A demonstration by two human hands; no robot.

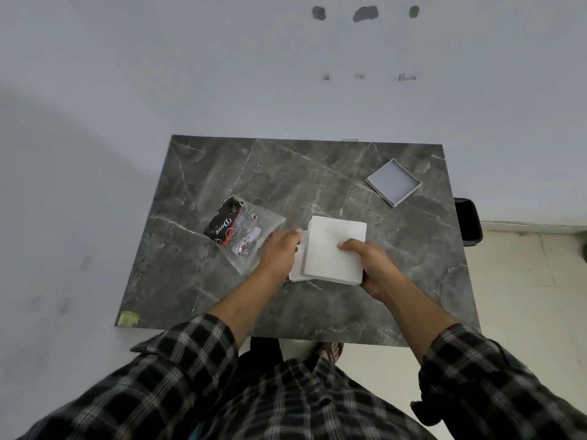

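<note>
A square white pad (333,249) lies tilted over a white box base (297,271) near the middle of the dark marble table (286,173). My right hand (370,265) grips the pad at its right edge, thumb on top. My left hand (279,252) holds the left side of the box base, fingers curled against its wall. A clear plastic pouch (244,233) with a black and red packet inside lies just left of my left hand. A grey box lid (393,181) rests upside down at the table's far right.
The table stands against a pale wall. A dark bin (468,222) sits on the floor beyond the table's right edge. A scrap of yellowish tape (128,319) marks the near left corner. My sandalled foot (332,350) shows under the near edge.
</note>
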